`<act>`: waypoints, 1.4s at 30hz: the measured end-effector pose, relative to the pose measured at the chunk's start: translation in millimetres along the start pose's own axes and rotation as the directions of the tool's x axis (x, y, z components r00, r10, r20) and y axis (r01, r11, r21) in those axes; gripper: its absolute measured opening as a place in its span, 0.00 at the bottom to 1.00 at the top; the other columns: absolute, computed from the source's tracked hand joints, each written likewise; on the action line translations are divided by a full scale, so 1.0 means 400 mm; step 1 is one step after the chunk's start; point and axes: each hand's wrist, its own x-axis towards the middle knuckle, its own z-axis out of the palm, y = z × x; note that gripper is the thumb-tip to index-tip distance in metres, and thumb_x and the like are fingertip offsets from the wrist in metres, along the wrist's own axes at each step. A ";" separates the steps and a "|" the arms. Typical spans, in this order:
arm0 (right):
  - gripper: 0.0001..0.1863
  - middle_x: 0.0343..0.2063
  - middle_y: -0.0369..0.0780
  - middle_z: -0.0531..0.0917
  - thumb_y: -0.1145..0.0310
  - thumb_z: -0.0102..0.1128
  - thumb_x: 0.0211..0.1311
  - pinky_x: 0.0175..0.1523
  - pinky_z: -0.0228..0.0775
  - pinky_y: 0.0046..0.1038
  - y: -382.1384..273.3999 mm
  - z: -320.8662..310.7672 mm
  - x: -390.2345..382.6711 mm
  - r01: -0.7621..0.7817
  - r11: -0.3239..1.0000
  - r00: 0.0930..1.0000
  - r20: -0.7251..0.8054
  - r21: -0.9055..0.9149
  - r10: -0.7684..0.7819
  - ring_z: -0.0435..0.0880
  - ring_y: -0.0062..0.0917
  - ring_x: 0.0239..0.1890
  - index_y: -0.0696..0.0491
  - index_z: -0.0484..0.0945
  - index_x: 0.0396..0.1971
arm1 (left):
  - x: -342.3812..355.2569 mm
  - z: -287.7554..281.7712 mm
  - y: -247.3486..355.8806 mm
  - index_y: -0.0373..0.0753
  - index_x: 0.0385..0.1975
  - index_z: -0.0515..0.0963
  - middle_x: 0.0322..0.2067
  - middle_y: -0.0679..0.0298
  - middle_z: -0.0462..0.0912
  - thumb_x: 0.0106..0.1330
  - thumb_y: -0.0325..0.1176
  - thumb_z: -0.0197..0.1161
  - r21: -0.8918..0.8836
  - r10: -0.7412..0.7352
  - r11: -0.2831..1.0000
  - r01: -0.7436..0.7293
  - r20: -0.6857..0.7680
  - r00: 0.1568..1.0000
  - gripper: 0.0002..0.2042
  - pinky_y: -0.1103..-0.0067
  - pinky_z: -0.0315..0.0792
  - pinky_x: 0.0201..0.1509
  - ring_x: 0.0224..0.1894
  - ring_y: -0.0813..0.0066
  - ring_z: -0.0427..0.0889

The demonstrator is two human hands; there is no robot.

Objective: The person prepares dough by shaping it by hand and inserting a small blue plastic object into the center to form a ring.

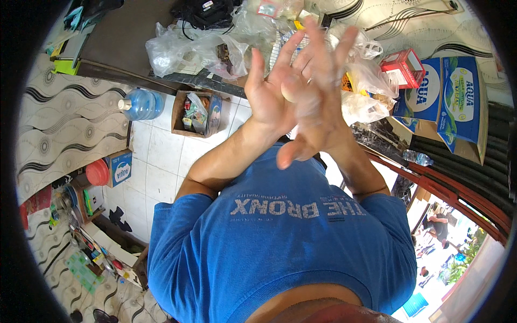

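My left hand (pixel 267 105) is raised in front of my chest, palm up, its thumb and fingers spread. My right hand (pixel 321 116) lies across the left palm and fingers, and the two appear to touch. Motion smears the right hand, though its thumb stands out apart toward the lower left. Some fingertips overlap, so I cannot tell which hand each belongs to. Neither hand shows anything in it. Behind them, clear plastic bags (pixel 196 54) lie on a dark-edged counter (pixel 183 81), with further bags (pixel 363 107) holding things just to the right.
A red box (pixel 403 69) and blue cardboard (pixel 462 102) stand at the right, near a small bottle (pixel 417 158). On the tiled floor (pixel 161 180) are an open carton (pixel 179 114) of packets and a blue water jug (pixel 144 104). A doorway opens at lower right.
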 end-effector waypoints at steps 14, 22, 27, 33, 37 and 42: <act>0.56 0.74 0.55 0.50 0.13 0.30 0.49 0.71 0.09 0.61 0.039 0.079 -0.019 0.119 0.942 0.991 -0.099 0.313 -0.093 0.25 0.58 0.75 0.36 0.60 0.72 | 0.000 -0.002 0.008 0.46 0.74 0.52 0.74 0.55 0.53 0.64 0.76 0.32 -0.123 -0.164 0.977 0.175 0.093 0.982 0.47 0.56 0.43 0.77 0.76 0.55 0.50; 0.58 0.72 0.59 0.51 0.13 0.31 0.50 0.73 0.15 0.58 0.033 -0.002 0.004 -0.046 0.815 0.984 -0.112 0.578 0.135 0.31 0.58 0.75 0.42 0.53 0.73 | 0.031 -0.016 -0.010 0.48 0.76 0.48 0.75 0.54 0.48 0.63 0.78 0.33 -0.030 -0.054 0.998 0.056 0.063 0.997 0.48 0.52 0.42 0.77 0.77 0.52 0.46; 0.60 0.71 0.61 0.52 0.14 0.32 0.50 0.74 0.19 0.56 0.024 0.052 0.012 0.055 0.927 0.993 0.078 0.372 -0.090 0.35 0.57 0.75 0.45 0.49 0.74 | 0.038 -0.041 -0.037 0.50 0.76 0.46 0.74 0.54 0.52 0.66 0.75 0.29 0.159 0.027 0.987 -0.039 0.076 0.997 0.45 0.54 0.44 0.76 0.76 0.50 0.50; 0.62 0.70 0.64 0.53 0.14 0.33 0.51 0.75 0.24 0.53 0.057 0.058 0.006 -0.071 0.675 0.997 0.025 0.734 0.078 0.39 0.57 0.75 0.49 0.44 0.74 | 0.039 -0.034 -0.036 0.47 0.76 0.48 0.73 0.57 0.56 0.69 0.73 0.28 0.377 0.058 0.918 -0.121 0.175 0.983 0.43 0.56 0.49 0.75 0.75 0.51 0.53; 0.64 0.69 0.66 0.53 0.15 0.34 0.51 0.76 0.27 0.52 0.049 0.036 0.023 -0.090 0.139 0.913 0.026 0.986 0.408 0.42 0.57 0.75 0.52 0.41 0.75 | 0.031 -0.039 -0.035 0.44 0.75 0.50 0.74 0.52 0.51 0.65 0.76 0.28 0.149 -0.092 0.985 0.082 0.058 0.994 0.48 0.55 0.45 0.77 0.76 0.49 0.50; 0.62 0.68 0.65 0.57 0.15 0.34 0.52 0.76 0.33 0.52 0.014 -0.018 0.064 0.133 0.085 0.868 -0.157 0.987 0.471 0.48 0.56 0.74 0.51 0.44 0.74 | 0.027 -0.040 -0.021 0.44 0.75 0.51 0.75 0.52 0.50 0.64 0.78 0.29 -0.389 -0.161 0.896 0.212 0.161 0.974 0.49 0.55 0.44 0.77 0.77 0.52 0.48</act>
